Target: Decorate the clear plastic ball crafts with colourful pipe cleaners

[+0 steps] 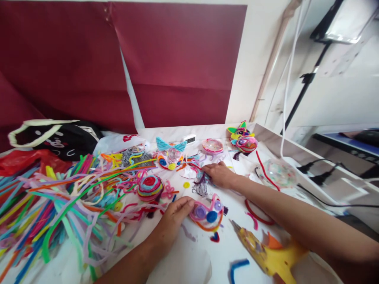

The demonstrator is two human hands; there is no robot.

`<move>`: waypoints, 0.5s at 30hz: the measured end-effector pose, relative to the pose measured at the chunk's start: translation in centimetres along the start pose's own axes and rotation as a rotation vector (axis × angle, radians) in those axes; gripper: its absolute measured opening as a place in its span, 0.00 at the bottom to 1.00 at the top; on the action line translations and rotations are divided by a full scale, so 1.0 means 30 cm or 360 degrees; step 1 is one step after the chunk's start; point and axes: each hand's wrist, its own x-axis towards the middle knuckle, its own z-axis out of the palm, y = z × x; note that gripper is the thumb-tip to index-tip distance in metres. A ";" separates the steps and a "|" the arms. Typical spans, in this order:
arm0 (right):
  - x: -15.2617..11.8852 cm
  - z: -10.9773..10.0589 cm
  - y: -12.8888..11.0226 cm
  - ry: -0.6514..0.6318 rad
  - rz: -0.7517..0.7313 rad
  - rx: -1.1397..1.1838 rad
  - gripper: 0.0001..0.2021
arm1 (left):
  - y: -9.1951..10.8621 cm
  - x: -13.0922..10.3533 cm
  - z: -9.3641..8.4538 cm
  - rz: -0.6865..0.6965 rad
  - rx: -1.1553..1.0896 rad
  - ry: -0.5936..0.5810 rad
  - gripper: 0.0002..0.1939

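Observation:
My left hand [174, 215] grips the left edge of a small craft face [211, 221] with a pink and orange pipe-cleaner rim. Purple and blue round pieces sit on its clear front. My right hand [220, 174] reaches farther back, its fingers closed over a small pile beside a dark purple tassel [201, 186]. What those fingertips hold, if anything, is hidden. A yellow button-like disc [186, 184] lies between the hands. Behind them stands a similar face [170, 157] with blue ears. A coiled striped disc [150, 187] lies left of the pile.
Loose pipe cleaners [59, 209] cover the left side. A yellow glue gun [266, 252] and a bent blue piece [238, 266] lie at front right. A clear round shell [278, 173], finished-looking ornaments [244, 140] and plugged cables [316, 173] are at the right.

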 end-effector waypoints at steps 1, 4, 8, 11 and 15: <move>-0.007 -0.001 -0.009 -0.0006 -0.0031 0.0002 0.15 | 0.003 -0.001 0.002 -0.0015 -0.0010 0.0000 0.14; -0.041 -0.009 -0.027 -0.0026 -0.0104 0.0015 0.17 | 0.006 -0.001 0.002 -0.0044 -0.0014 -0.0010 0.13; -0.097 -0.023 -0.033 -0.0003 -0.0133 0.0022 0.21 | 0.002 0.003 -0.003 -0.0008 0.0014 -0.0037 0.13; -0.136 -0.029 -0.030 0.0061 -0.0115 0.0008 0.23 | -0.001 0.006 -0.007 0.0002 0.0020 -0.0042 0.13; -0.166 -0.018 0.005 0.0156 0.0017 -0.0046 0.21 | -0.007 0.007 -0.010 0.0004 0.0027 -0.0050 0.13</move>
